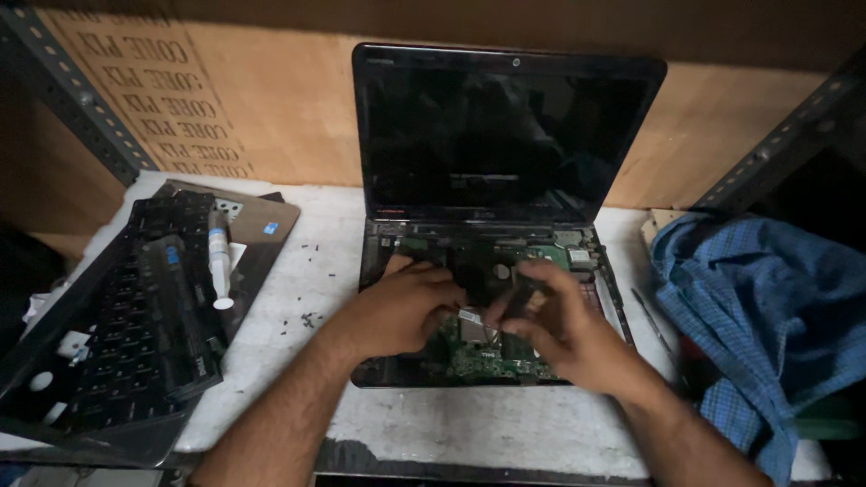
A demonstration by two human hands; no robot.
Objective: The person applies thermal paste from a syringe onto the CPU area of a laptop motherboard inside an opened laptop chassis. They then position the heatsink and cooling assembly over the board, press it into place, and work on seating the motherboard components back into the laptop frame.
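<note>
Fingers of the left hand curl down, pressed together, onto the open base of the laptop near its green circuit board. The right hand pinches a small dark part just above the board. The laptop sits open on the white table, screen dark. A keyboard with a syringe lies left, a blue cloth right.
</note>
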